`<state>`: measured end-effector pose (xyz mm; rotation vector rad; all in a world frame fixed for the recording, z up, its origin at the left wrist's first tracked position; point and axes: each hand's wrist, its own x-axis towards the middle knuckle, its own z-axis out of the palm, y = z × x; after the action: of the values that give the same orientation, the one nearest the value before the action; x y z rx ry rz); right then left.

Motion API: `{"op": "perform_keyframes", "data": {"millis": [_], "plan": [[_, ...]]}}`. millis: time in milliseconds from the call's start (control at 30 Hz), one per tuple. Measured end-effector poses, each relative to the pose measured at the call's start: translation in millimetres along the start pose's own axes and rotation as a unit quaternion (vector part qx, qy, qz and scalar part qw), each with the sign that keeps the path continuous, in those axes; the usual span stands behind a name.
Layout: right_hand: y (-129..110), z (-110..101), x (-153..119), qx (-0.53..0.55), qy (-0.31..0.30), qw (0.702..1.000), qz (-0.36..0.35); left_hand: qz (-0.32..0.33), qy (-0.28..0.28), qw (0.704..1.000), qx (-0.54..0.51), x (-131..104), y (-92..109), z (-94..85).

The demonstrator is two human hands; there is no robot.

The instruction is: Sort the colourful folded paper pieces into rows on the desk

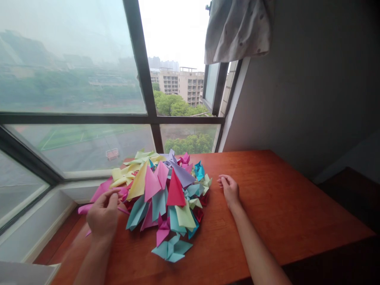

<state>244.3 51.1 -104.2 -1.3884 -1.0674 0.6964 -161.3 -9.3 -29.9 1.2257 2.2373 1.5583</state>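
A heap of folded paper pieces (pixel 152 184) in pink, yellow, teal, lilac, red and pale green lies on the wooden table. At its left side is my left hand (pixel 103 211), thumb and fingers pinched at a magenta folded paper piece (pixel 84 209), whose points show on both sides of the hand; the hand hides its middle. To the right of the heap, my right hand (pixel 230 189) is by the tabletop, fingers curled in and thumb against them, with nothing visible in it. A teal folded paper star (pixel 172 248) lies at the heap's front.
The reddish-brown table (pixel 267 206) stretches right to a grey wall (pixel 297 91). Behind it are dark-framed windows (pixel 152 118), with one pane swung outward. A pale spotted curtain (pixel 237 31) hangs at upper right. A white sill (pixel 44 221) runs along the left.
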Motion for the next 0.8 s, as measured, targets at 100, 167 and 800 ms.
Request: {"op": "perform_keyframes", "data": {"millis": [100, 167, 800], "plan": [[-0.9, 1.1, -1.1, -0.033, -0.028, 0.999, -0.01, 0.006, -0.042, 0.999, 0.013, -9.4, 1.9, 0.6], [-1.7, 1.8, -2.1, -0.055, -0.044, 0.997, -0.02, 0.016, -0.058, 0.998, 0.033, -13.1, 5.2, 1.0], [-12.3, 5.0, -7.4, -0.167, -0.094, 0.978, -0.08, 0.016, -0.084, 0.995, 0.055, -21.1, 15.9, 6.9]]}}
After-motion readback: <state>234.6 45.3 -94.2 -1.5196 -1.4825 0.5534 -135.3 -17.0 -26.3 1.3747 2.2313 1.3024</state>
